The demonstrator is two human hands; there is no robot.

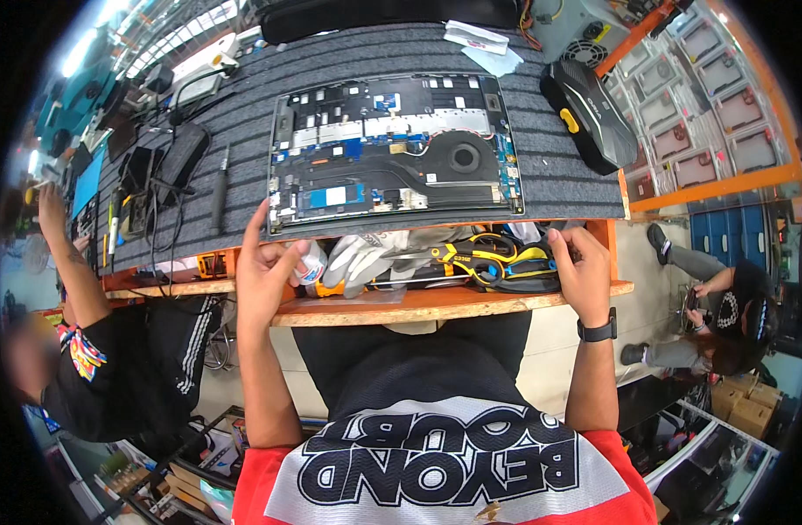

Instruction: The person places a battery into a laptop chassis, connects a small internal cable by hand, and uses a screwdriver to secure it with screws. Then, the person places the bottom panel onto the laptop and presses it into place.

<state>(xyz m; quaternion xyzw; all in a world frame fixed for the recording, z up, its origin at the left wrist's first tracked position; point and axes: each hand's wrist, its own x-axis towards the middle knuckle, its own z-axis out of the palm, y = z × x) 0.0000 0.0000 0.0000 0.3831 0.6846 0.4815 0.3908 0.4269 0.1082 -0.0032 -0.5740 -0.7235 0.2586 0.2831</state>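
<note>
An opened laptop chassis [392, 175] lies on the grey ribbed mat, its boards, wiring and round fan [463, 157] exposed. My left hand [262, 267] is by the chassis's near left corner, index finger stretched to the edge and thumb spread apart. Beside that thumb, a white bottle [312, 264] sits in the pulled-out drawer [436, 309]. My right hand [583, 269] is over the drawer's right end, fingers loosely bent, thumb apart, with nothing visible in it. Between my hands the drawer holds grey-white gloves [359, 262] and yellow-and-black pliers [475, 254].
A screwdriver [219, 197] lies left of the chassis, near black adapters and cables [180, 162]. At right is a black case with a yellow clasp [591, 118]. One person [121, 359] works at the left; another [724, 302] sits at the far right.
</note>
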